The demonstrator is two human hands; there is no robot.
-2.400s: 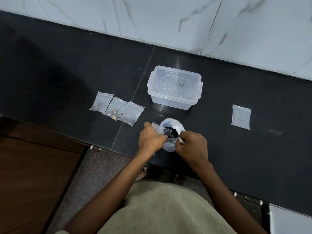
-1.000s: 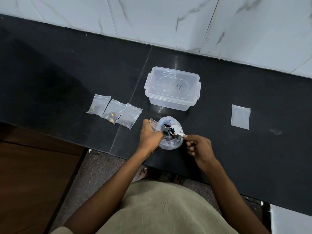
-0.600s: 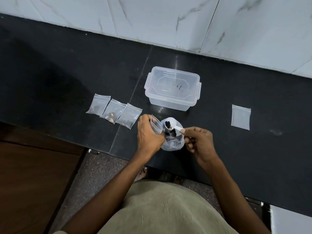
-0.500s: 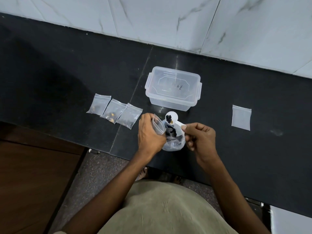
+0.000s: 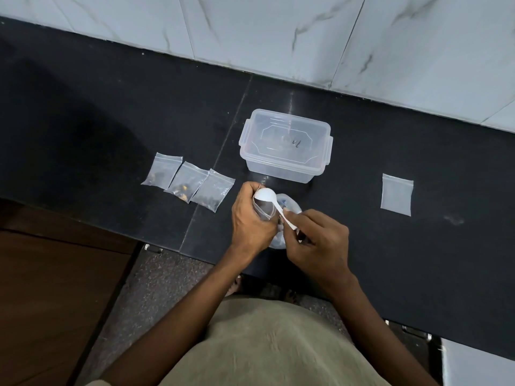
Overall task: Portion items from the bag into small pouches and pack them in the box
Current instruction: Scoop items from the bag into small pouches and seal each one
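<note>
Left hand (image 5: 252,221) fingers grasping pouch (image 5: 262,208), right hand (image 5: 317,238) fingers pinching spoon (image 5: 271,203) — bowl over pouch mouth

Left hand (image 5: 252,218) gripping pouch (image 5: 263,209); right hand (image 5: 317,240) pinching spoon (image 5: 274,203).

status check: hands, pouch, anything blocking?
Left hand holds open pouch. Right hand pinches spoon, tipped over pouch mouth. Box lidded. Nothing blocking.
</note>
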